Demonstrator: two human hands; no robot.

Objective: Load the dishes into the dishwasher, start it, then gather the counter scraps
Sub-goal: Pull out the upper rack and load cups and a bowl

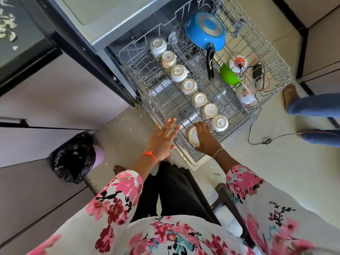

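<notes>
1. Head view, looking down: a dishwasher's wire rack [272,57] is pulled out over a pale floor. It is grey coated metal in a stiff open grid with upright prongs.
2. A row of small white cups [187,86] runs diagonally along the rack from far left to near right. They are glazed and rounded, each set base up.
3. At the near end of that row the right hand [204,138] holds one more cup [193,136]. Fingers and thumb curl round its side, and its base tilts towards the left.
4. The left hand [163,138] reaches in just left of it with fingers straight and fanned, holding nothing. The fingertips lie over the rack's near-left wires, though I cannot tell whether they touch.
5. Handling, as I judge it: the cup is light, rigid and breakable, and its glaze is slippery if wet. A grasp round the body is safest, setting it down between prongs and not knocking its neighbour.
6. Farther right in the rack are a blue pan [205,31] with a black handle, a green bowl [229,74] and a white floral mug [245,93].
7. Pale scraps [7,24] lie scattered on the dark counter at far left — not yet gathered.
8. A crumpled black bin bag [73,157] sits on the near-left floor — another person's legs [312,107] stand at right.
</notes>
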